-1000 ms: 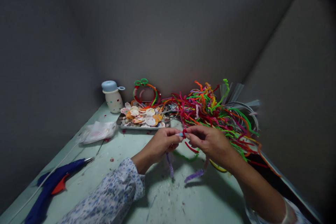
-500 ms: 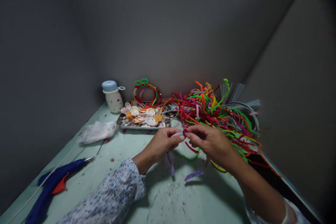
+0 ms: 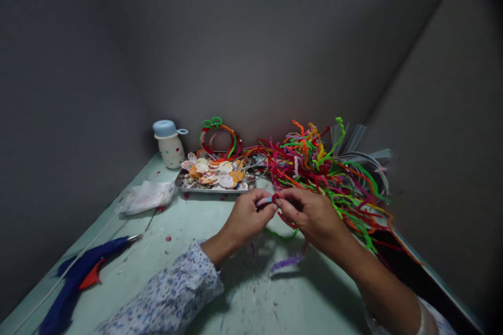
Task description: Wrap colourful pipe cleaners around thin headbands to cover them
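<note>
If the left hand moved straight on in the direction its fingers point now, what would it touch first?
The left hand points right and slightly away, its fingertips pinching a pink pipe cleaner. Almost at once it would meet the right hand, whose fingertips face it. Beyond lies the pile of pipe cleaners, though depth is unclear.

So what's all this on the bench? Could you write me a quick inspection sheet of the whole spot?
Surface: pale green table, speckled with small scraps.
Job's things: pink pipe cleaner piece and red pipe cleaner pinched between both hands; purple pipe cleaner lying below.
Clutter: pipe cleaner heap, metal tray of paper flowers, dotted bottle, plastic bag, glue gun.
Fingers: left hand and right hand meet, pinching.
Cables: white cord by the glue gun.
Surroundings: grey walls.
</note>
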Demonstrator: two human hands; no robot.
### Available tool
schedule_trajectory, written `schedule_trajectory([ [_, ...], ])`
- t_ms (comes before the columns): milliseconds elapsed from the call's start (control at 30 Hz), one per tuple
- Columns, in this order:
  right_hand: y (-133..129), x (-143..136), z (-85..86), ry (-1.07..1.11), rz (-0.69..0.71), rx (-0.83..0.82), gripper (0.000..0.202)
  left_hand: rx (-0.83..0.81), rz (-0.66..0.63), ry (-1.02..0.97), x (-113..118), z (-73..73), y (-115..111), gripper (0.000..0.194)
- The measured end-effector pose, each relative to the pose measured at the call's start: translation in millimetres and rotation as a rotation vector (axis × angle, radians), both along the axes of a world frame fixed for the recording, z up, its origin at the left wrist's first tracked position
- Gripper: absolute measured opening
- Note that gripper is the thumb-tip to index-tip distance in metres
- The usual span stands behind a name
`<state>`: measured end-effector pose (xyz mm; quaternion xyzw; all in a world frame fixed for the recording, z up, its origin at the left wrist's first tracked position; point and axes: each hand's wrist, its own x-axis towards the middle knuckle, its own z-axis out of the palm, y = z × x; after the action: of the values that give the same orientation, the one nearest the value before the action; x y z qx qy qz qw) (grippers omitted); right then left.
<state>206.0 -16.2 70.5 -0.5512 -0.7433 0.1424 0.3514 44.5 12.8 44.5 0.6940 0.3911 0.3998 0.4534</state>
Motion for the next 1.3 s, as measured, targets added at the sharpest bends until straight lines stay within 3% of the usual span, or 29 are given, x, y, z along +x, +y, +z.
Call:
schedule_trajectory([
  [167, -1.5, -3.0, -0.8, -0.032, 0.005, 0.035, 0.017, 0.289, 0.133, 0.156, 1.6, -6.5, -0.1, 0.006],
  [333, -1.1, -2.8, -1.1, -0.046, 0.015, 0.030, 0.016, 0.516, 0.174, 0.241, 0.0, -5.5, -4.4, 0.008],
  [433, -0.9, -2.0, -0.6, -0.043, 0.026, 0.014, 0.015, 0.489, 0.161, 0.218, -0.8, -4.1, -4.3, 0.007],
  [700, -9.6, -0.6, 11.5, 0.003, 0.143, 0.054, 0.019, 0.088, -0.031, 0.066, -3.7, 1.6, 1.4, 0.013],
  [1100, -8.9, -10.4, 5.0, 0.083, -0.069, -0.007, 0.016, 0.517, 0.147, 0.189, 1.0, 0.4, -7.2, 0.006],
  [1300, -6.8, -12.9, -3.2, 0.132, -0.066, -0.007, 0.017, 0.503, 0.164, 0.190, 3.8, -2.8, -8.6, 0.007],
])
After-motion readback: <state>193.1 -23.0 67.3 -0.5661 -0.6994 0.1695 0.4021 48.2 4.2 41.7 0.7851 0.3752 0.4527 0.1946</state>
